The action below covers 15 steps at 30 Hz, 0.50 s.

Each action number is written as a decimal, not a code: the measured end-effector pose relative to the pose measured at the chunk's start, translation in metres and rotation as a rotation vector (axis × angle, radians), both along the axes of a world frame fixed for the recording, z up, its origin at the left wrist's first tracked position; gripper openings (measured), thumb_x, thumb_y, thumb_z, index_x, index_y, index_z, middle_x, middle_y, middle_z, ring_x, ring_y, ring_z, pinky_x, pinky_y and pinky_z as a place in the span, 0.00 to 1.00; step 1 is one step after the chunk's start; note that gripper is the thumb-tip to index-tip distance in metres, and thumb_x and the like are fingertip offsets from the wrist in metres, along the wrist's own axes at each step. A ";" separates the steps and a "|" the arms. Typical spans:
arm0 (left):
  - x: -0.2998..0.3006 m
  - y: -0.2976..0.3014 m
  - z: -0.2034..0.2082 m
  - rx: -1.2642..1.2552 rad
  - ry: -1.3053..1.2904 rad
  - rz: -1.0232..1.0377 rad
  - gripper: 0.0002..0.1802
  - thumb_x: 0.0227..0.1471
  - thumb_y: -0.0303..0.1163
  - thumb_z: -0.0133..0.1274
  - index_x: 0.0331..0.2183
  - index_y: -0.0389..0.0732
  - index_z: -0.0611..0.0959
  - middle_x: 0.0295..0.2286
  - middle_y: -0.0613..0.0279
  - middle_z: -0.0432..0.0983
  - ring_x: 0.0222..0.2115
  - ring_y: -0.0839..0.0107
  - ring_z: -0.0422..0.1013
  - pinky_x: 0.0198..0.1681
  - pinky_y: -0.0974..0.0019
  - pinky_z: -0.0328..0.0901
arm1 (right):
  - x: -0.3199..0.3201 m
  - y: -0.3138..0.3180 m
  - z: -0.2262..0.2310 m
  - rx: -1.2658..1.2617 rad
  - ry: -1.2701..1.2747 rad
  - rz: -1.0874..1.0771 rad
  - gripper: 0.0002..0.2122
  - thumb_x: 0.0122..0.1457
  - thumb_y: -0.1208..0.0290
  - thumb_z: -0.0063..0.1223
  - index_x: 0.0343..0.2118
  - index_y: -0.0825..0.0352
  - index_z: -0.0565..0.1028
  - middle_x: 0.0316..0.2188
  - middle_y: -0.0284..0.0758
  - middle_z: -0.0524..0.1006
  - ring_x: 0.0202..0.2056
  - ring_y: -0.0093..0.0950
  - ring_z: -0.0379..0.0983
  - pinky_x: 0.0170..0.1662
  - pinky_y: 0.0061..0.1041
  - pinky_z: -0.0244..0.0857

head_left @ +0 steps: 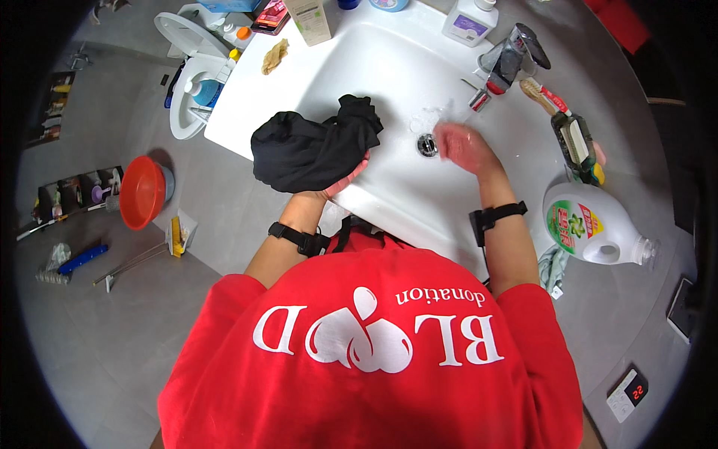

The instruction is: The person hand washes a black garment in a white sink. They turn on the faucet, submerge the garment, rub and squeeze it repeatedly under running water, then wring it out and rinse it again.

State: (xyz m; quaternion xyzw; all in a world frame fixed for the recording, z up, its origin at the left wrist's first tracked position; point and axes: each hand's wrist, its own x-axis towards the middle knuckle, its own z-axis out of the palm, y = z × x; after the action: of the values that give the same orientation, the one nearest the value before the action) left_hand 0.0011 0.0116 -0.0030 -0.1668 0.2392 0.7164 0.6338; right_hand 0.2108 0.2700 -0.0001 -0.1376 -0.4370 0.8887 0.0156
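A bunched black cloth (310, 153), perhaps a garment, rests in my left hand (348, 179) at the near left rim of the white sink (374, 63). Most of that hand's fingers are hidden beneath the fabric. My right hand (467, 150) hovers inside the basin, just right of the metal drain (427, 145). Its fingers are smeared by motion, and nothing shows in its grasp. Beyond it stands the chrome faucet (508, 63), with splashes of water on the basin below its spout.
A white pump bottle (470, 21) stands by the faucet. To the right are a wooden brush (538, 96), a dark green bottle (574, 142) and a large white detergent jug (587, 223). A crumpled tan piece (274, 57) lies on the left ledge. A red basin (142, 193) sits farther left.
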 end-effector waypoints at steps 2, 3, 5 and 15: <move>0.000 -0.001 0.001 0.020 -0.025 0.000 0.26 0.62 0.49 0.43 0.49 0.37 0.75 0.45 0.48 0.74 0.43 0.51 0.72 0.48 0.54 0.70 | 0.020 -0.003 -0.005 0.672 -0.618 0.557 0.12 0.57 0.66 0.47 0.29 0.69 0.79 0.28 0.42 0.79 0.30 0.35 0.76 0.37 0.31 0.69; 0.000 -0.001 0.001 0.028 -0.038 0.002 0.26 0.62 0.49 0.43 0.49 0.37 0.75 0.45 0.48 0.74 0.43 0.51 0.72 0.48 0.54 0.70 | 0.026 -0.007 -0.013 1.342 -0.744 0.905 0.12 0.56 0.67 0.49 0.31 0.70 0.80 0.31 0.46 0.81 0.32 0.38 0.78 0.39 0.33 0.70; 0.000 -0.001 0.002 0.008 -0.041 0.001 0.26 0.62 0.49 0.43 0.50 0.37 0.75 0.45 0.48 0.74 0.43 0.50 0.72 0.48 0.54 0.70 | 0.047 -0.017 -0.026 1.572 -1.052 0.634 0.13 0.53 0.69 0.53 0.38 0.70 0.80 0.35 0.48 0.80 0.39 0.42 0.78 0.41 0.35 0.71; 0.000 0.002 0.008 -0.038 -0.035 -0.032 0.24 0.61 0.48 0.45 0.47 0.38 0.76 0.43 0.49 0.75 0.41 0.52 0.73 0.47 0.54 0.70 | 0.002 -0.053 -0.083 1.204 -1.026 -0.161 0.13 0.54 0.61 0.60 0.36 0.66 0.80 0.30 0.39 0.81 0.35 0.39 0.78 0.40 0.35 0.71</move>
State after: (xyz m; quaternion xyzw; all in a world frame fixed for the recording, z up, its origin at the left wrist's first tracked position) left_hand 0.0009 0.0134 0.0049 -0.1874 0.2442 0.6985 0.6461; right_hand 0.2124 0.2174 -0.0834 -0.5288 -0.7837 0.3216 -0.0516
